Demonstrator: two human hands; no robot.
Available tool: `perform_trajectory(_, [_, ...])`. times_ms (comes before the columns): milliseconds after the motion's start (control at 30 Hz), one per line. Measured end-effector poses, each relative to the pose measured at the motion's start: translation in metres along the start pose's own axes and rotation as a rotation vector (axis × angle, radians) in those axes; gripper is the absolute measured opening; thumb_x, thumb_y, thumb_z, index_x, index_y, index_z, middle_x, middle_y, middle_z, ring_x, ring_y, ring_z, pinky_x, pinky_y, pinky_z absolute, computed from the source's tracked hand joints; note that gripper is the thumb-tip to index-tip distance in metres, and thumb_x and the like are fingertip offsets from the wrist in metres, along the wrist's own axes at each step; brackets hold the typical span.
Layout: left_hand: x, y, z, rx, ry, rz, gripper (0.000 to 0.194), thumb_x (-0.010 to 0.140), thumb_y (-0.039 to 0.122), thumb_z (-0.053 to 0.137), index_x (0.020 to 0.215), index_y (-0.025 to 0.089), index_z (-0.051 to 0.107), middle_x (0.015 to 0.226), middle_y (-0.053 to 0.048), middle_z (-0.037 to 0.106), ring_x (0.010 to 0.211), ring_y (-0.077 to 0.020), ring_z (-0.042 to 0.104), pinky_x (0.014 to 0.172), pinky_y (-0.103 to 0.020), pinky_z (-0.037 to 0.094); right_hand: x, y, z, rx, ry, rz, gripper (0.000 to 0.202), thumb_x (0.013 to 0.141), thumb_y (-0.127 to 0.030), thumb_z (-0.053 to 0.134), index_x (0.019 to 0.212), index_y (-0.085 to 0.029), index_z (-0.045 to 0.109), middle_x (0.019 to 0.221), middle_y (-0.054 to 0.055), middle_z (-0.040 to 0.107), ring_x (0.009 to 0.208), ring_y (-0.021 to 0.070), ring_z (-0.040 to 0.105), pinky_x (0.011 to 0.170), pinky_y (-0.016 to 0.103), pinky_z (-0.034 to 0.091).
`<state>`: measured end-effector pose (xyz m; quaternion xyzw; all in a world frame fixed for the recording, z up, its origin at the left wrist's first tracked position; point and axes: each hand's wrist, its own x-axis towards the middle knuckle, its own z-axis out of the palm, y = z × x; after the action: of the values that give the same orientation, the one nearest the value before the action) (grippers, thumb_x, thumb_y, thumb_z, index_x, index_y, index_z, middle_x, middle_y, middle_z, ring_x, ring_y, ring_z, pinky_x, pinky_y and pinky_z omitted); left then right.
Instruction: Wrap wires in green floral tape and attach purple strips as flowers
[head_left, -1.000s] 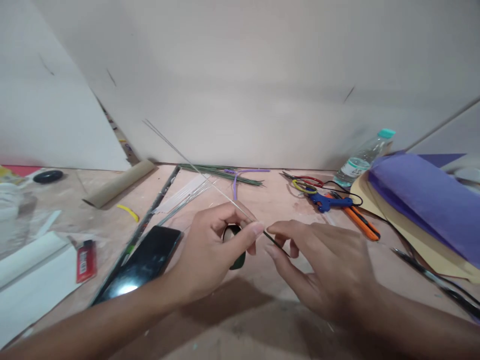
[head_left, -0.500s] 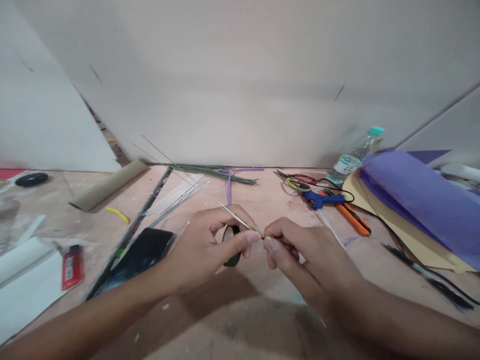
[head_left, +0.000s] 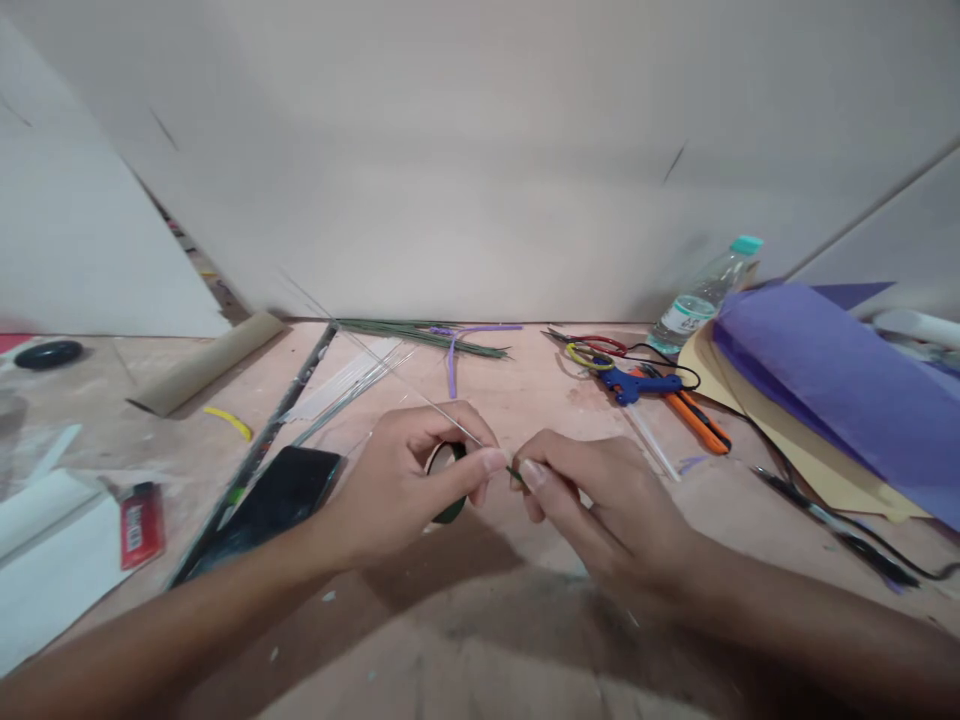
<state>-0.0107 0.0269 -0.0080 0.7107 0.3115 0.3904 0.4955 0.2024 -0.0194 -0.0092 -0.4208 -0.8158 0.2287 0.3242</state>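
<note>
My left hand (head_left: 405,475) is closed, pinching a thin metal wire (head_left: 424,393) between thumb and forefinger. The wire slants up and away to the left, over the table. Against the left palm and fingers sits a roll of dark green tape (head_left: 451,512), partly hidden by the thumb. Between the two hands a short green-wrapped end (head_left: 513,472) of the wire shows. My right hand (head_left: 607,500) is closed too, its thumb and forefinger pressed on that green end. Whether a strip of tape runs from the roll to the wire is hidden behind the left fingers.
Loose wires (head_left: 352,395) and green stems (head_left: 420,336) lie behind my hands. Leftward are a black phone (head_left: 281,505), red lighter (head_left: 141,525) and cardboard tube (head_left: 210,365). Rightward: scissors (head_left: 592,352), blue glue gun (head_left: 637,386), orange cutter (head_left: 701,422), bottle (head_left: 694,305), purple sheets (head_left: 832,380).
My hands have parted slightly, so a bit of green-wrapped wire now shows between the fingertips. The view has shifted a little, with the scene sliding up and to the left.
</note>
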Motion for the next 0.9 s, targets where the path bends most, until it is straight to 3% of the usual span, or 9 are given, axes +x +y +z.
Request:
perform_trajectory(167, [-0.001, 0.002, 0.006, -0.014, 0.084, -0.018, 0.022, 0.094, 0.022, 0.075, 0.073, 0.017, 0.07, 0.067, 0.003, 0.065, 0.054, -0.0075, 0.056, 0.049, -0.021, 0.039, -0.002, 0.002, 0.005, -0.295, 0.197, -0.17, 0.007, 0.1, -0.024, 0.06, 0.098, -0.02, 0.065, 0.065, -0.006, 0.064, 0.053, 0.0107, 0.057, 0.057, 0.026, 0.037])
perform_trajectory(300, [0.0, 0.003, 0.006, -0.043, 0.039, -0.052, 0.019, 0.094, 0.023, 0.073, 0.076, 0.017, 0.071, 0.066, 0.002, 0.066, 0.056, -0.0087, 0.057, 0.048, -0.02, 0.039, -0.003, 0.003, 0.005, -0.435, 0.26, -0.231, 0.013, 0.099, -0.019, 0.058, 0.088, -0.02, 0.064, 0.06, -0.006, 0.062, 0.05, 0.0119, 0.057, 0.058, 0.029, 0.038])
perform_trajectory(467, [0.001, 0.003, 0.0, 0.007, -0.032, -0.06, 0.012, 0.094, 0.021, 0.072, 0.082, 0.017, 0.07, 0.067, 0.004, 0.064, 0.051, -0.0059, 0.047, 0.044, -0.019, 0.032, -0.003, 0.002, 0.001, -0.478, 0.279, -0.247, 0.019, 0.099, -0.019, 0.059, 0.081, -0.019, 0.064, 0.057, -0.005, 0.059, 0.048, 0.0122, 0.057, 0.056, 0.03, 0.037])
perform_trajectory(667, [0.0, 0.002, -0.004, -0.036, -0.115, -0.094, 0.018, 0.097, 0.031, 0.073, 0.084, 0.018, 0.07, 0.067, 0.003, 0.067, 0.054, -0.0076, 0.05, 0.049, -0.021, 0.036, -0.005, -0.005, -0.003, -0.536, 0.292, -0.319, 0.021, 0.096, -0.013, 0.059, 0.077, -0.018, 0.065, 0.056, -0.003, 0.061, 0.047, 0.0136, 0.055, 0.054, 0.033, 0.035])
perform_trajectory(833, [0.0, 0.0, -0.005, -0.117, -0.181, -0.031, 0.021, 0.099, 0.035, 0.073, 0.088, 0.017, 0.073, 0.08, -0.002, 0.072, 0.076, -0.0141, 0.066, 0.073, -0.026, 0.051, -0.009, -0.01, -0.006, -0.582, 0.279, -0.349, 0.024, 0.099, -0.013, 0.056, 0.078, -0.018, 0.067, 0.06, -0.002, 0.067, 0.05, 0.0155, 0.059, 0.057, 0.034, 0.038])
perform_trajectory(900, [0.0, -0.001, -0.006, -0.137, -0.192, -0.029, 0.022, 0.099, 0.037, 0.073, 0.09, 0.016, 0.073, 0.081, -0.003, 0.072, 0.077, -0.0147, 0.066, 0.073, -0.027, 0.051, -0.008, -0.01, -0.007, -0.59, 0.283, -0.356, 0.026, 0.1, -0.014, 0.055, 0.077, -0.018, 0.067, 0.059, -0.002, 0.065, 0.049, 0.0157, 0.057, 0.056, 0.034, 0.037])
